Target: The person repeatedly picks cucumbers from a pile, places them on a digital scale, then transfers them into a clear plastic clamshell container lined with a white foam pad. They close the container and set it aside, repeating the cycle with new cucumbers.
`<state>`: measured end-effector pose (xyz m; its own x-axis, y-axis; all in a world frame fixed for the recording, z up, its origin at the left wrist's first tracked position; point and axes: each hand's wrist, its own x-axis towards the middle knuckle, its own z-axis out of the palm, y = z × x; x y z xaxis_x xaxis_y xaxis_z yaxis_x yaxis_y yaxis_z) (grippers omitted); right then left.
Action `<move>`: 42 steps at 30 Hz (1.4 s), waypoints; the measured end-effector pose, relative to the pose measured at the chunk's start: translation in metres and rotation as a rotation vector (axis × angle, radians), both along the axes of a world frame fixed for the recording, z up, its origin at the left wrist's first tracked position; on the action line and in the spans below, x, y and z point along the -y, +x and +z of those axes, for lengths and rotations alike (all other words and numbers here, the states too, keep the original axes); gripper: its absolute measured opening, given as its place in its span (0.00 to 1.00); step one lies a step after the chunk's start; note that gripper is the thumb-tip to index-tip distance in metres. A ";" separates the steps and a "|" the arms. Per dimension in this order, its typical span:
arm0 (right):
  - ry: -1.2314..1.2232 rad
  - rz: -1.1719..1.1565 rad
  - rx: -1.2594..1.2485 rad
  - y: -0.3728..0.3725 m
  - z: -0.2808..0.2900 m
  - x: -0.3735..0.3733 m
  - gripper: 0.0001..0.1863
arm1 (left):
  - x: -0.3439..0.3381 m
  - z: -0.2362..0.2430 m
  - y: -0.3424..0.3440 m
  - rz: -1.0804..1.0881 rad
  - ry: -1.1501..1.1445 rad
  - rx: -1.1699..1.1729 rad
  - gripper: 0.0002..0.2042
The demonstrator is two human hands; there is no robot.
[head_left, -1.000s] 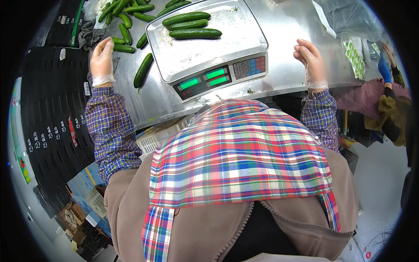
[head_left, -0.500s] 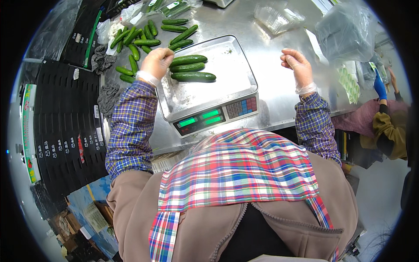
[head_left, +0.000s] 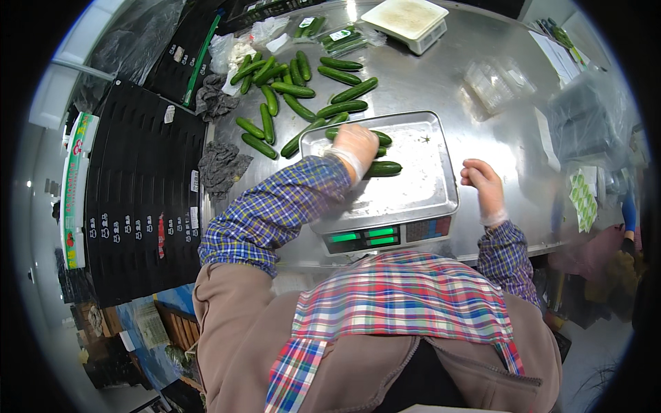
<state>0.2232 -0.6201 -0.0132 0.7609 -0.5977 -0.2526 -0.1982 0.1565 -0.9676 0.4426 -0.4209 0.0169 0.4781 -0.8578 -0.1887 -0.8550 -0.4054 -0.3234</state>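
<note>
My left hand [head_left: 354, 148], in a clear glove, reaches onto the scale's metal tray [head_left: 420, 199] over its cucumbers [head_left: 385, 167]. Its fingers are curled down; whatever they grip is hidden beneath it. My right hand [head_left: 482, 184], also gloved, hangs just right of the tray, fingers bent in and nothing visible in them. The scale's panel [head_left: 365, 237] shows lit green displays. Several loose cucumbers [head_left: 295, 90] lie on the steel table [head_left: 506, 134] behind and left of the tray.
A second scale [head_left: 403, 17], wrapped cucumber packs [head_left: 341, 40] and clear containers [head_left: 492, 86] sit farther back. Dark cloths [head_left: 220, 168] and black crates [head_left: 138, 186] are on the left, a grey bag [head_left: 589, 117] on the right. Another person's blue-gloved arm [head_left: 628, 213] shows at right.
The view has shifted, showing more of the table's back. My left hand has moved rightward from beside the tray onto its cucumbers. My right hand stays beside the scale, now lower relative to it.
</note>
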 end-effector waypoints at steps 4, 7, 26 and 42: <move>-0.008 -0.090 -0.085 -0.019 -0.012 0.013 0.12 | -0.009 0.000 -0.003 -0.076 0.041 0.059 0.08; -0.009 -0.138 -0.132 -0.034 -0.022 0.014 0.11 | -0.022 0.011 0.008 -0.050 0.050 -0.110 0.11; 0.005 -0.276 -0.264 -0.075 -0.018 -0.037 0.10 | -0.086 -0.116 0.297 0.118 -0.247 0.146 0.22; -0.100 -0.155 -0.169 -0.085 -0.024 -0.057 0.11 | -0.070 -0.032 0.084 0.083 -0.478 -0.535 0.21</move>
